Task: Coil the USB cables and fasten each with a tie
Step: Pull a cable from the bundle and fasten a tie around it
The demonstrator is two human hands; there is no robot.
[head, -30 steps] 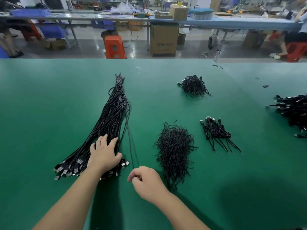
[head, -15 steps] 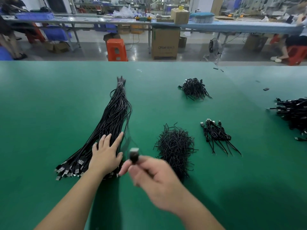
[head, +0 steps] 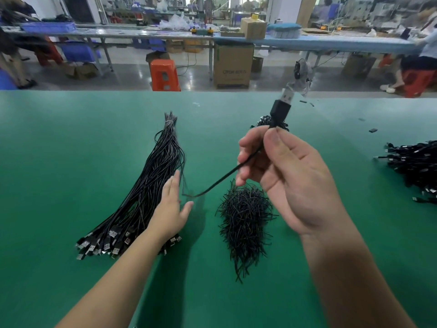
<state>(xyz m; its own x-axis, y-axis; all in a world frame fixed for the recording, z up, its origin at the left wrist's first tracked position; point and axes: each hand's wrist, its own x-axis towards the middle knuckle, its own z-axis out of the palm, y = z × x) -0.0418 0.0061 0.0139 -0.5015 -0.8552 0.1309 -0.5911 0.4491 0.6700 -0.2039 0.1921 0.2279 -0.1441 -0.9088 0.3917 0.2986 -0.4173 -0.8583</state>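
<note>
Over green table, R grip pinches USB cable; L grip open on bundle.

Both forearms were bare to the frame edge, no sleeves visible. The left hand and right hand apparently wore no gloves or rings.

Cable bundle left of tie pile

orange stool | cardboard box | blue bin
</note>
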